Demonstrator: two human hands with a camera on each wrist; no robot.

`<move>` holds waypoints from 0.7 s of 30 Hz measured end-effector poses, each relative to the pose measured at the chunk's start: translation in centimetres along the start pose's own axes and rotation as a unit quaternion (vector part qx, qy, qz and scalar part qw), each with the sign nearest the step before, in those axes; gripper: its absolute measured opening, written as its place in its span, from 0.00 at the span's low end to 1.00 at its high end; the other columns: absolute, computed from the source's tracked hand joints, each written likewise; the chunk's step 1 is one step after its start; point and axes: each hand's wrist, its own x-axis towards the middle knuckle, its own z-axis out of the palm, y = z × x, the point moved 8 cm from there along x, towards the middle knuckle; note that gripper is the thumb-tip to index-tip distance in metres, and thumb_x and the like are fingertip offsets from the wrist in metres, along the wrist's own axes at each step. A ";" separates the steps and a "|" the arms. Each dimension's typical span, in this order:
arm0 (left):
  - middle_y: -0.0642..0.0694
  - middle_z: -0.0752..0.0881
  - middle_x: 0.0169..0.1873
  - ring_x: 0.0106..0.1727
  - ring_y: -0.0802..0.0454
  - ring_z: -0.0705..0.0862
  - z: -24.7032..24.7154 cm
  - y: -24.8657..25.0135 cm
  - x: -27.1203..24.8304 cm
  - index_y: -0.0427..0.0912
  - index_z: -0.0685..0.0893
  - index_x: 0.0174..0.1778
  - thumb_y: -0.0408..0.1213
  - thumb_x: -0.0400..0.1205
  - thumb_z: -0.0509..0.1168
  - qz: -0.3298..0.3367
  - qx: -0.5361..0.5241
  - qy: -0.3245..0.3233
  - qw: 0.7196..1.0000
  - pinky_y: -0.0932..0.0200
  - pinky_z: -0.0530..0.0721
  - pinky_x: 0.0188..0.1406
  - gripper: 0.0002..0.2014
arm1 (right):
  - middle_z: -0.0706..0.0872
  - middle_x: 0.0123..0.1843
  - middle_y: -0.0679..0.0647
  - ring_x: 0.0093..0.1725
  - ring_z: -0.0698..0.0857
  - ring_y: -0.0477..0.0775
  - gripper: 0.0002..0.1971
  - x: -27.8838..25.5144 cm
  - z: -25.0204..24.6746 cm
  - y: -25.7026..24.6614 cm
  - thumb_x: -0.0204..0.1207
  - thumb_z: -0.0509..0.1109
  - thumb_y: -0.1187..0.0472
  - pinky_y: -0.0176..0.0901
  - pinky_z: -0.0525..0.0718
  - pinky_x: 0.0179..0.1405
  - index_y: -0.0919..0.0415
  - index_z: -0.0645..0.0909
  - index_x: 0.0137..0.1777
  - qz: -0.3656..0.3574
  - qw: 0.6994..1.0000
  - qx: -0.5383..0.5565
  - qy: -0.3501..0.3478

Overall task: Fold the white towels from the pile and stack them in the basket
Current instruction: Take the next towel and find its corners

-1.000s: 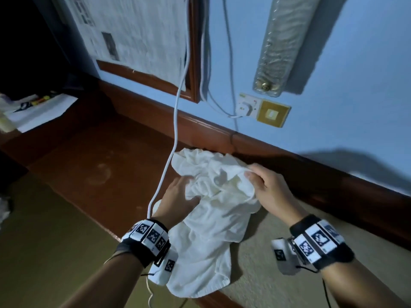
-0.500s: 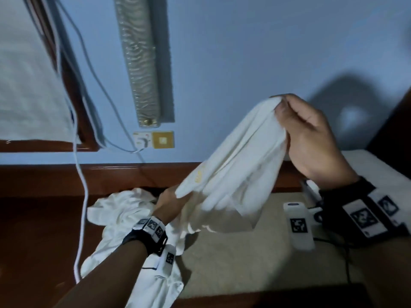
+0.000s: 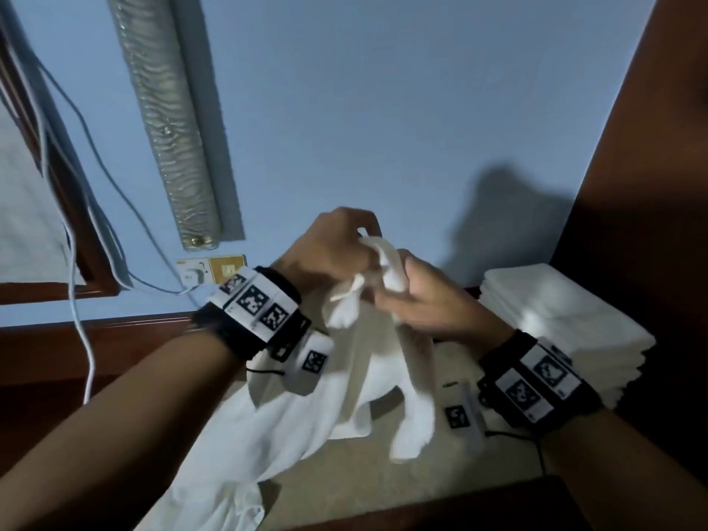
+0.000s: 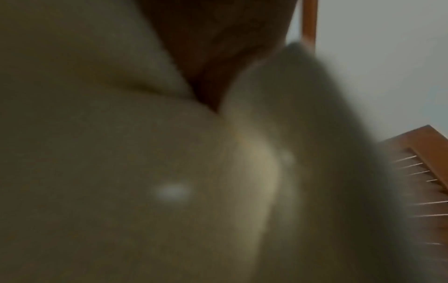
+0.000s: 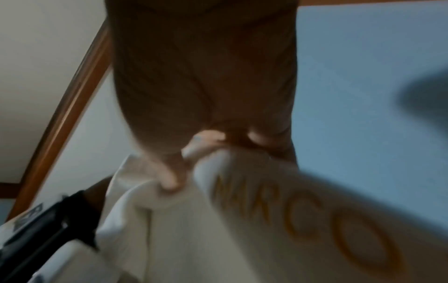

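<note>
Head view, compared with half a second back: the hands have come together. Earlier the right hand [image 3: 417, 300] held one end of the white towel [image 3: 367, 362] high and off to the right while the left hand [image 3: 333, 251] held it low near the pile; now both meet in front of the blue wall [image 3: 383, 109], touching or nearly so, each grip closed on a bunch of cloth at the towel's top edge. Rest of the towel hangs below the hands in loose folds, its lower end reaching down to the pile of unfolded towels [image 3: 237, 454] at lower left; whether it is fully clear of the pile I cannot tell. Right wrist view confirms this: fingers [image 5: 167, 180] curled into the fabric, gold lettering visible on the cloth [image 5: 290, 220], much blurred. Left wrist view is nearly all blurred fabric; nothing of the grip can be read there. Stack of folded towels [image 3: 555, 323] sits at right, against a dark wood panel [image 3: 651, 185]; no basket rim is distinguishable around it. Judgement: the change reads as hands regrouping to find corners or an edge, so this towel is at the pick-and-sort stage, fold not yet started. Next need is probably a clean hold on two adjacent corners before spreading.
</note>
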 end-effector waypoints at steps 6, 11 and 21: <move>0.48 0.94 0.46 0.41 0.59 0.89 2.8 -0.5 -0.2 0.47 0.89 0.57 0.40 0.76 0.82 -0.015 -0.132 -0.051 0.990 0.63 0.87 0.43 0.15 | 0.82 0.33 0.44 0.34 0.79 0.45 0.05 -0.3 -8.1 -0.1 0.78 0.67 0.59 0.49 0.76 0.35 0.58 0.81 0.42 -0.038 0.993 0.047 0.102; 0.53 0.95 0.46 0.49 0.59 0.93 11.9 -6.4 -3.2 0.49 0.93 0.52 0.46 0.81 0.77 -0.136 -0.157 0.046 0.977 0.50 0.92 0.54 0.08 | 0.88 0.40 0.52 0.41 0.84 0.50 0.07 -1.1 -13.5 0.4 0.78 0.67 0.62 0.46 0.79 0.42 0.61 0.87 0.46 -0.033 0.967 0.193 0.163; 0.39 0.91 0.44 0.47 0.43 0.90 1.1 -6.2 -3.7 0.42 0.89 0.56 0.44 0.74 0.65 -0.176 -0.097 0.181 0.963 0.55 0.84 0.40 0.18 | 0.90 0.49 0.54 0.51 0.86 0.53 0.08 -1.7 -17.2 10.5 0.82 0.72 0.69 0.48 0.80 0.53 0.53 0.84 0.51 0.062 0.992 0.066 0.091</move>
